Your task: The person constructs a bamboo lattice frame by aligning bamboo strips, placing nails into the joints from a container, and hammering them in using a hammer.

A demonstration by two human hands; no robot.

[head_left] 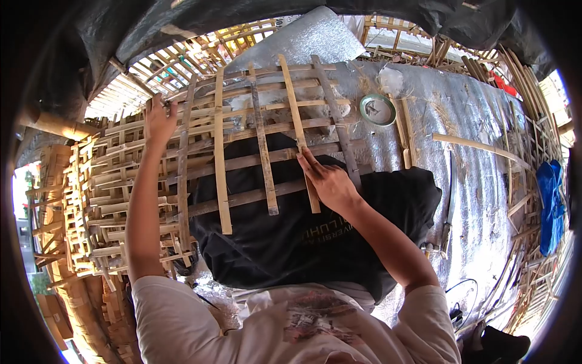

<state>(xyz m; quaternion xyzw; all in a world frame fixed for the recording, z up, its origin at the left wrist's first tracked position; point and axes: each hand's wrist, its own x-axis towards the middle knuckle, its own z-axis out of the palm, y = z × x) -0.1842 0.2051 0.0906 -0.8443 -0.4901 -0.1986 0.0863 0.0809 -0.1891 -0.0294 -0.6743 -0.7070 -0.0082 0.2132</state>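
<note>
A lattice of crossed bamboo slats (219, 151) lies over my lap, on a black cloth (260, 255) with printed lettering. My right hand (332, 185) is closed at a pale upright slat (292, 103), its index and middle fingers pressed along it; the thumb is hidden. At the lattice's far left corner, my left hand (159, 124) has its fingers bent around the end of a cross slat. Darker upright slats (336, 112) stand on either side of the pale ones. The cross slats pass over and under the upright ones.
More woven bamboo lattice (115, 194) is piled at the left. On the silvery sheet (473, 121) rest a green-rimmed round dish (377, 110), a loose bamboo strip (479, 148) and a long thin blade-like tool (447, 212). A blue bag (550, 206) hangs at the right, beside bamboo poles.
</note>
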